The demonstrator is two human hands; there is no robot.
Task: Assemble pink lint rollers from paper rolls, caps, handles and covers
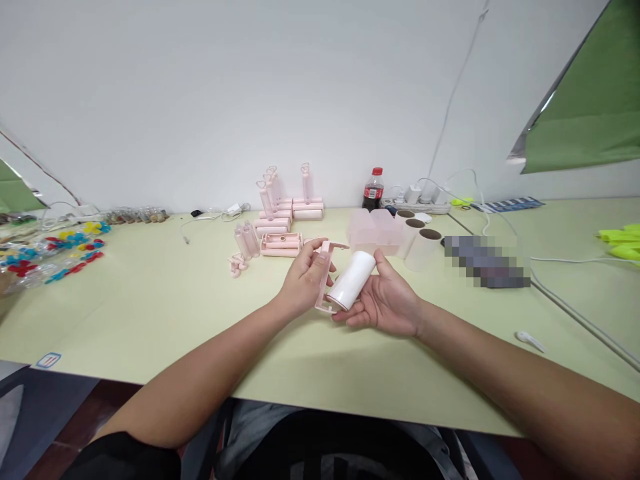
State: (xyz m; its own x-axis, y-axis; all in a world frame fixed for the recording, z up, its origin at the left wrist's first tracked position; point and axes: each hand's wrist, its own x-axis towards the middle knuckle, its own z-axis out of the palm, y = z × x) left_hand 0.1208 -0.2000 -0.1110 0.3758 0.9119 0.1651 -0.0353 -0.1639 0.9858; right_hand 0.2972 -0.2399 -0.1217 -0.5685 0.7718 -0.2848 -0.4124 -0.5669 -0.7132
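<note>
My left hand point(305, 277) is closed on a pink plastic frame point(324, 275), bracket-shaped with an arm at each end. In my right hand point(387, 300) rests a white roll point(353, 279), tilted, with thumb and fingers around it. The roll's lower end lies close against the frame; whether it is seated there I cannot tell. Beyond my left hand lies a pink roller holder point(281, 245). Clear pink tubes point(247, 240) stand to its left, with small pink pieces point(237, 265) in front of them.
Behind are stacked pink holders point(307, 211) and heart-topped tubes point(306, 183). To the right stand pink translucent boxes point(375, 230), white rolls point(423, 250), a cola bottle point(373, 190) and a power strip point(420, 208). An earbud point(530, 341) lies near a cable point(575, 313).
</note>
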